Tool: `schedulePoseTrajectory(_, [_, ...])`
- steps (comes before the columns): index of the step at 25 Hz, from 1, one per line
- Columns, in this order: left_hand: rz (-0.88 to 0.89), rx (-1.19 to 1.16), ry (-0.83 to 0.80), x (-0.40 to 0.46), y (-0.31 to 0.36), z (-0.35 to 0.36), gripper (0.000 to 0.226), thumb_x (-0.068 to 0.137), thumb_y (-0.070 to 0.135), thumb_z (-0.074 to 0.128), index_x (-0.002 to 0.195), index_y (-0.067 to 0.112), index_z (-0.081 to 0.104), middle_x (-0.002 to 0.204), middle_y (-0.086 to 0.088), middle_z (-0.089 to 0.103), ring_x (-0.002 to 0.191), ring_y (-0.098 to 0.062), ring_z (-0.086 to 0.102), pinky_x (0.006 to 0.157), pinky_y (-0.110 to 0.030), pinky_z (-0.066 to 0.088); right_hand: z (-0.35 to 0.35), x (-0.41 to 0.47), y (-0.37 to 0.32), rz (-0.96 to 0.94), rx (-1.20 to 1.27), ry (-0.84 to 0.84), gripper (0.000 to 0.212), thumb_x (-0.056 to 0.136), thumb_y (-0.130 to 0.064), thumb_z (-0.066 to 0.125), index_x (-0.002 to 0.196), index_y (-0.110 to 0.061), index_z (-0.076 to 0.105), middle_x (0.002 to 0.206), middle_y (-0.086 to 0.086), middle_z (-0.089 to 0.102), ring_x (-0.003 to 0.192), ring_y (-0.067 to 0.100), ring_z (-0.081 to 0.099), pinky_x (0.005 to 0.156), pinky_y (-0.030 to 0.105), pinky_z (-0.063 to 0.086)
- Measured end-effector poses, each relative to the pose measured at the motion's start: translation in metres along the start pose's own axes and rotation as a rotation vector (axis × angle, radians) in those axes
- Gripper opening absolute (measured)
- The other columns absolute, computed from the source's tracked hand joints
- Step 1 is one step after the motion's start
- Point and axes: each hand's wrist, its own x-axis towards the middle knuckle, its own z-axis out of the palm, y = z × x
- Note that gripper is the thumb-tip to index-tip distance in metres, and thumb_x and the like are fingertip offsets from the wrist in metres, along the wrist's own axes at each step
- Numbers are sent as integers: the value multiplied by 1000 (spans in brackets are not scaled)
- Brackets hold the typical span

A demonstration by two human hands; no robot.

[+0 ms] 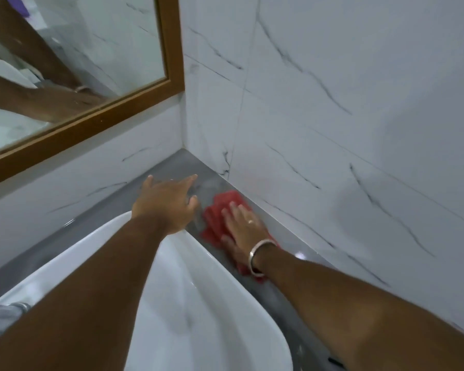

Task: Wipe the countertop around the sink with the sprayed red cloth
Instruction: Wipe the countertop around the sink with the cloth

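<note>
The red cloth lies flat on the grey countertop in the strip between the white sink and the right wall. My right hand presses palm-down on the cloth, fingers spread, a ring on one finger and a silver bangle at the wrist. My left hand hovers over the sink's far rim and the countertop, fingers apart, holding nothing. Part of the cloth is hidden under my right palm and wrist.
White marble-look tiled walls meet in a corner right behind the countertop. A wood-framed mirror hangs on the back wall at upper left. A metal tap shows at the sink's left edge.
</note>
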Motion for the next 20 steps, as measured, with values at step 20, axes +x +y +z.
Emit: schedulePoseTrajectory(20, [70, 214, -88, -68, 90, 1, 98, 77, 67, -6, 165, 29, 17, 168, -2, 29, 157, -25, 17, 126, -57, -2, 12, -180, 98, 173, 63, 18, 73, 90, -43, 45, 154, -14, 24, 162, 10, 27, 145, 32, 32, 117, 47, 28])
